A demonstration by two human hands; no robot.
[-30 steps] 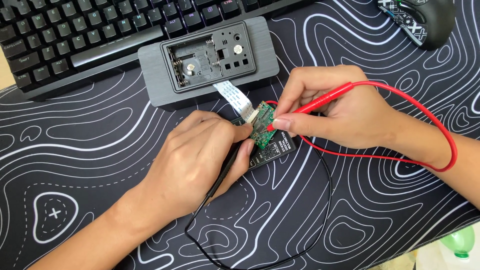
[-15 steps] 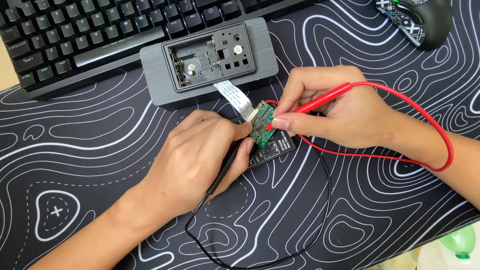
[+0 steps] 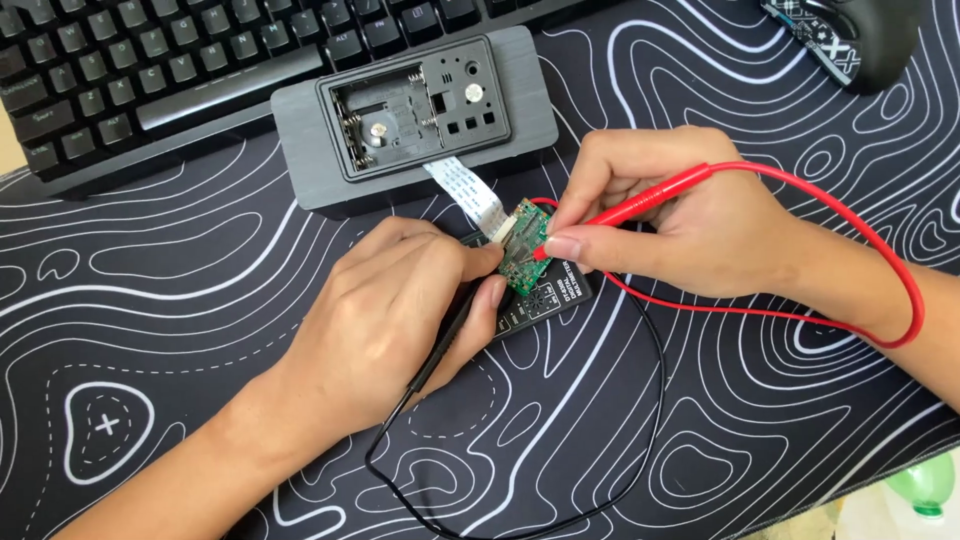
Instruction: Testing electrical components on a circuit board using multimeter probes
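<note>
A small green circuit board [image 3: 523,246] stands tilted at the middle of the mat, joined by a white ribbon cable [image 3: 463,186] to a grey opened device [image 3: 415,112]. My right hand [image 3: 680,215] pinches a red test probe [image 3: 640,205], its tip touching the board. My left hand [image 3: 395,315] grips a black test probe [image 3: 440,345] beside the board's left edge; its tip is hidden by my fingers. Under the board lies a small black meter [image 3: 545,300], partly covered by my left hand.
A black keyboard [image 3: 200,60] lies along the far edge and a black mouse [image 3: 850,35] at the far right. The red lead [image 3: 880,270] and black lead [image 3: 600,470] loop over the patterned black desk mat [image 3: 150,300]. A green bottle [image 3: 925,490] shows at the bottom right corner.
</note>
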